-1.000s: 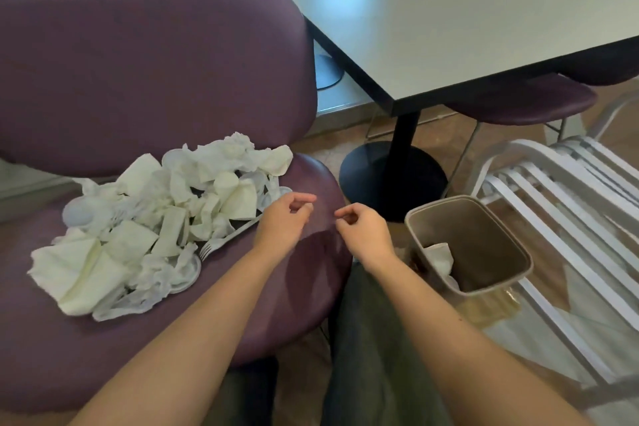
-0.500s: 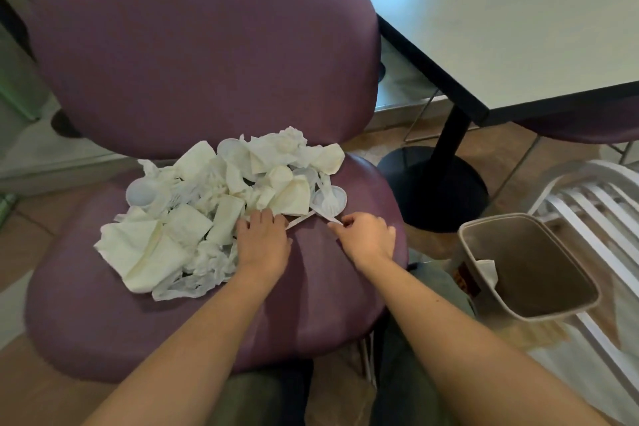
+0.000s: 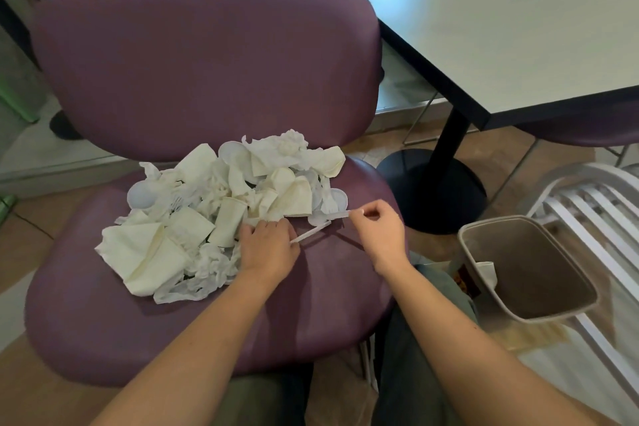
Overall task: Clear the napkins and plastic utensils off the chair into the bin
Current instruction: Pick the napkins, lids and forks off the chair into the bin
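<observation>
left grip [image 3: 268, 245] curled, right grip [image 3: 377, 230] pinching (fingertips)

Crumpled white napkins [image 3: 193, 218] and plastic utensils [image 3: 330, 201] heaped on the purple chair [image 3: 311, 304] seat; tan bin [image 3: 525, 311] right of it, holding one napkin scrap.

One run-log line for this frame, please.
stage: first pickups | right hand: pinching utensil handle | left hand: on napkin pile, second utensil beside it | bin: one napkin inside
</observation>
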### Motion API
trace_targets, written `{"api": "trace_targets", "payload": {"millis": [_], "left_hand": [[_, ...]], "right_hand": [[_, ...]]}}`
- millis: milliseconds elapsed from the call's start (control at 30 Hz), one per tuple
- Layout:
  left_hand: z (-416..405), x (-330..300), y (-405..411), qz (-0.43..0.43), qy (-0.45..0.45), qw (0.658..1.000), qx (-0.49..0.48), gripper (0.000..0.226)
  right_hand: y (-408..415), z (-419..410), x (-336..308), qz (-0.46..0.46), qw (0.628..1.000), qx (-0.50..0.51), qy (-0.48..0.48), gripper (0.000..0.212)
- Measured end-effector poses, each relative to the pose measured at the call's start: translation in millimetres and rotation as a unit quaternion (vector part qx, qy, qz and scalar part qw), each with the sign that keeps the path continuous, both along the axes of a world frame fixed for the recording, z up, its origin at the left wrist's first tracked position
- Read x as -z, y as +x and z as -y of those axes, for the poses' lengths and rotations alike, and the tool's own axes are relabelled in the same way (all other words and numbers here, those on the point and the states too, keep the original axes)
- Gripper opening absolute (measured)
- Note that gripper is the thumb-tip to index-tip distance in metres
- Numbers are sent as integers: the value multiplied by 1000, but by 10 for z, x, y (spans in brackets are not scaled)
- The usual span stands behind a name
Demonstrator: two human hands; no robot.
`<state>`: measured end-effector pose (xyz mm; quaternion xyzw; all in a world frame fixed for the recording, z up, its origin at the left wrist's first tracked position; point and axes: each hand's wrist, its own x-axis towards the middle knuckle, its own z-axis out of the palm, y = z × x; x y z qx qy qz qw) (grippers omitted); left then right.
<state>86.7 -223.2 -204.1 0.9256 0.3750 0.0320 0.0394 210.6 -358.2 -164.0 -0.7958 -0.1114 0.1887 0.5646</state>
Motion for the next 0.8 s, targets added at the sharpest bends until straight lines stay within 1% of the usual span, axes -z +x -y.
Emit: {"api": "trace_targets", "payload": {"millis": [100, 200, 300, 367, 433, 500, 567, 700, 800], "left_hand": [[80, -74, 6, 38, -90, 995, 14, 17], [177, -126, 4, 67, -198, 978, 14, 14], [280, -159, 23, 89, -242, 966, 9, 18], [373, -201, 61, 117, -255, 960, -1, 21], [480, -252, 138, 155, -279, 948, -13, 17], [619, -325, 272, 196, -309, 931, -10, 12], [789, -406, 464, 221, -337, 915, 5, 11], [1198, -476, 993, 234, -389, 891, 32, 11], [1497, -457, 1372, 203, -415, 884, 65, 9]], "right_hand": [[30, 35, -113, 0, 996, 34, 84, 12], [86, 108, -261, 26, 990, 60, 129, 11], [179, 223, -403, 56, 983, 84, 154, 9], [252, 338, -435, 67, 981, 99, 152, 10], [318, 454, -425, 67, 982, 109, 142, 9], [389, 596, -400, 50, 984, 117, 127, 8], [471, 768, -379, 14, 984, 124, 126, 8], [694, 1161, -300, -23, 982, 154, 102, 14], [851, 1422, -265, -39, 980, 182, 73, 17]]}}
